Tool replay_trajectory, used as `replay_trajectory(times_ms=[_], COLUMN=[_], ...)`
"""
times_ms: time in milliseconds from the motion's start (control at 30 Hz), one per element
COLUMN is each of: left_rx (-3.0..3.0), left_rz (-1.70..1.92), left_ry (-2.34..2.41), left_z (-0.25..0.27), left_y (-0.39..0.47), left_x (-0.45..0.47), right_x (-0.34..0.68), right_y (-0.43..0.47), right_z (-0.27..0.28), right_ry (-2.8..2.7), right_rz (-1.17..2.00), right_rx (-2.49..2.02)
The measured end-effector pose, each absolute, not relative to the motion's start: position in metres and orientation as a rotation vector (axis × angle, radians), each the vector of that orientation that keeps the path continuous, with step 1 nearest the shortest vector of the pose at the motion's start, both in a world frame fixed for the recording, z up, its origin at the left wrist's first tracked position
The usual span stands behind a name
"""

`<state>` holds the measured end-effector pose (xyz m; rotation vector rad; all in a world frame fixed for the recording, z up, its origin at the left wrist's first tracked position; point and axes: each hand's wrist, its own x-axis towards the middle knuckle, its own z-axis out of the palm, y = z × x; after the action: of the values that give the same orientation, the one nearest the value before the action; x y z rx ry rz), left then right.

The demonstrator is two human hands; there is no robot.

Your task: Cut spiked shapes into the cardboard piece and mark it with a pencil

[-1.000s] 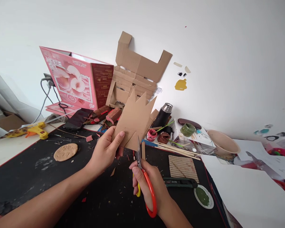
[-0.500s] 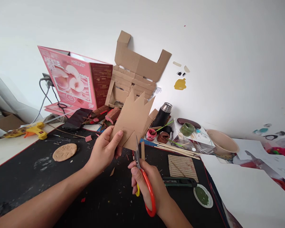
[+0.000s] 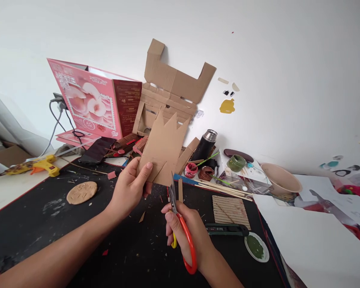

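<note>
My left hand point(image 3: 132, 184) pinches the lower left corner of a brown cardboard piece point(image 3: 163, 144), thumb in front and fingers behind. Its top edge is cut into pointed zigzags, and a slanting slit or line shows near its lower edge. In my right hand point(image 3: 192, 228) are scissors point(image 3: 188, 244) with orange-red and yellow handles, the blades pointing up. The blade tips sit at the lower right corner of the cardboard; whether they touch it I cannot tell. Below lies the black work mat point(image 3: 114, 248) with small scraps on it.
A green utility knife point(image 3: 226, 229), corrugated cardboard point(image 3: 231, 212) and a lid with green paint point(image 3: 256, 247) lie right. Paint jars point(image 3: 206, 173) and a black thermos point(image 3: 204, 146) stand behind. A yellow glue gun point(image 3: 46, 165) and round clay-like disc point(image 3: 82, 192) lie left.
The cardboard in my left hand has shifted slightly left and tilted, its points moving leftward. My right hand and the scissors have stayed nearly still.
</note>
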<state>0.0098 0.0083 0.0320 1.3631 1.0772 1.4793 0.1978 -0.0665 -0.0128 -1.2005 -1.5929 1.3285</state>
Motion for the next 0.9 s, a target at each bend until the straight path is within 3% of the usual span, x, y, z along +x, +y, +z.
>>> replay_trajectory(times_ms=[900], left_rx=[1.408], left_rz=[1.392], left_ry=[1.052], left_z=[0.03], left_y=[0.004], left_x=[0.011], right_x=[0.197], right_y=[-0.066], right_z=[0.003], right_ry=[-1.657], right_rz=[1.328], right_rx=[-1.271])
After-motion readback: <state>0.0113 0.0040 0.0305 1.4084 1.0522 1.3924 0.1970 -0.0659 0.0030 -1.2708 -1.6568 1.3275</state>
